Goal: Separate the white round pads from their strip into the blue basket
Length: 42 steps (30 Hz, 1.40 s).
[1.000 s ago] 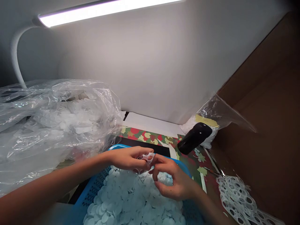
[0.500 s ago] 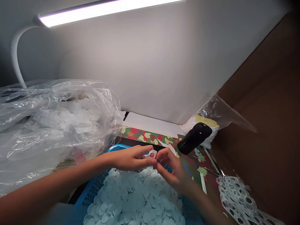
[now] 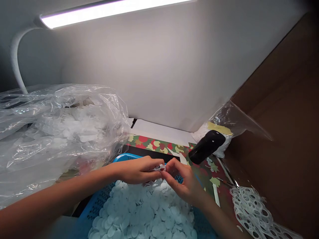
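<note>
Above the blue basket (image 3: 86,212), my left hand (image 3: 139,170) is closed around a white sheet with round holes (image 3: 160,168), which shows between thumb and fingers. My right hand (image 3: 183,181) is curled in a pinch, its fingertips touching that sheet's right end. Whether a small piece sits between the right fingertips is hidden. Below both hands, a heap of thin white discs (image 3: 144,209) fills the basket.
A big clear plastic bag (image 3: 74,126) of white pieces stands left. At the right are a black rounded object (image 3: 206,146), a smaller clear bag (image 3: 230,116), a thin tool (image 3: 225,182) and a pile of holed white sheets (image 3: 254,209). A lamp (image 3: 112,13) hangs overhead.
The holed sheet has tilted, so its openings look narrower now. My left hand has dipped slightly, and the right fingers still meet the sheet's end.
</note>
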Tool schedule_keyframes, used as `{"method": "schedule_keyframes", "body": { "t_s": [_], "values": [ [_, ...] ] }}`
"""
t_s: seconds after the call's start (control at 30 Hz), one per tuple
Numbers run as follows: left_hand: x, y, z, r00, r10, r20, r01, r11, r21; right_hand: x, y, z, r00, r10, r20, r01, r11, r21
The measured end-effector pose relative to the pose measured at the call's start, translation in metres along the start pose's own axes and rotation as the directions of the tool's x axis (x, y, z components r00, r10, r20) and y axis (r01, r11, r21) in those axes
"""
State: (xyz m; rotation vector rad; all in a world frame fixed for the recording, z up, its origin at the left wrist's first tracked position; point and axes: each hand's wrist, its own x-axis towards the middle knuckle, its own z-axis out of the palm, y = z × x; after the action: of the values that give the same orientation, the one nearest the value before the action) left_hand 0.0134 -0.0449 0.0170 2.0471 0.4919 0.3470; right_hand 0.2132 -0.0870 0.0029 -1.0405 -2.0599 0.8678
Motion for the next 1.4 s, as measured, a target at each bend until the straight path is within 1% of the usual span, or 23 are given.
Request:
{"method": "schedule_keyframes", "body": {
  "t_s": [0.13,0.23,0.37,0.47,0.6,0.7,0.77,0.83,0.93,1.07,1.1,1.17,1.27,1.37,1.4],
  "values": [
    [0.000,0.003,-0.001,0.998,0.043,-0.039,-0.043,0.999,0.008,0.000,0.000,-0.001,1.000,0.006,0.007,-0.006,1.000,-0.029],
    [0.000,0.004,-0.003,0.997,0.052,-0.062,-0.053,0.999,-0.005,0.000,0.000,-0.002,0.999,0.021,0.026,-0.021,1.000,-0.010],
    [0.000,0.001,-0.003,0.999,0.013,-0.042,-0.014,1.000,-0.026,0.000,0.001,-0.003,0.995,0.049,0.088,-0.055,0.996,0.070],
    [-0.001,-0.001,-0.002,0.999,0.029,-0.018,-0.029,1.000,0.003,-0.001,0.002,-0.003,0.991,0.048,0.124,-0.064,0.989,0.130],
    [0.000,-0.001,-0.002,0.998,0.059,-0.011,-0.059,0.998,0.009,-0.002,0.002,-0.004,0.989,0.013,0.150,-0.044,0.978,0.204],
    [0.000,0.000,-0.002,0.998,0.054,-0.016,-0.055,0.998,-0.022,-0.002,0.001,-0.004,0.991,0.002,0.130,-0.025,0.985,0.173],
    [0.000,0.000,-0.003,0.999,0.037,-0.022,-0.038,0.997,-0.066,-0.001,0.000,-0.005,0.995,-0.012,0.096,0.000,0.993,0.121],
    [0.000,0.001,-0.004,0.999,0.031,-0.026,-0.034,0.992,-0.120,0.000,0.000,-0.006,0.998,-0.027,0.061,0.020,0.994,0.111],
    [-0.001,0.002,-0.005,0.999,0.030,-0.025,-0.034,0.978,-0.204,-0.001,0.000,-0.007,0.997,-0.051,0.055,0.040,0.983,0.182],
    [-0.001,0.002,-0.006,0.999,-0.036,-0.031,0.024,0.950,-0.312,-0.003,-0.001,-0.010,0.988,-0.096,0.122,0.055,0.951,0.305],
    [-0.002,0.002,-0.006,0.998,-0.041,-0.041,0.026,0.948,-0.317,-0.003,-0.002,-0.010,0.987,-0.107,0.123,0.065,0.950,0.307],
    [-0.002,0.002,-0.006,0.998,-0.037,-0.055,0.019,0.952,-0.306,-0.003,-0.002,-0.010,0.987,-0.125,0.104,0.095,0.961,0.259],
    [-0.002,0.003,-0.006,0.996,-0.064,-0.061,0.042,0.950,-0.308,-0.002,-0.002,-0.008,0.994,-0.096,0.046,0.086,0.979,0.183],
    [-0.003,0.005,-0.007,0.993,-0.108,-0.051,0.086,0.942,-0.324,-0.001,-0.001,-0.005,0.999,-0.023,-0.024,0.028,0.977,0.213],
    [-0.003,0.005,-0.007,0.993,-0.110,-0.047,0.089,0.941,-0.326,-0.001,0.000,-0.004,1.000,-0.011,-0.027,0.017,0.974,0.226]
  ]
}}
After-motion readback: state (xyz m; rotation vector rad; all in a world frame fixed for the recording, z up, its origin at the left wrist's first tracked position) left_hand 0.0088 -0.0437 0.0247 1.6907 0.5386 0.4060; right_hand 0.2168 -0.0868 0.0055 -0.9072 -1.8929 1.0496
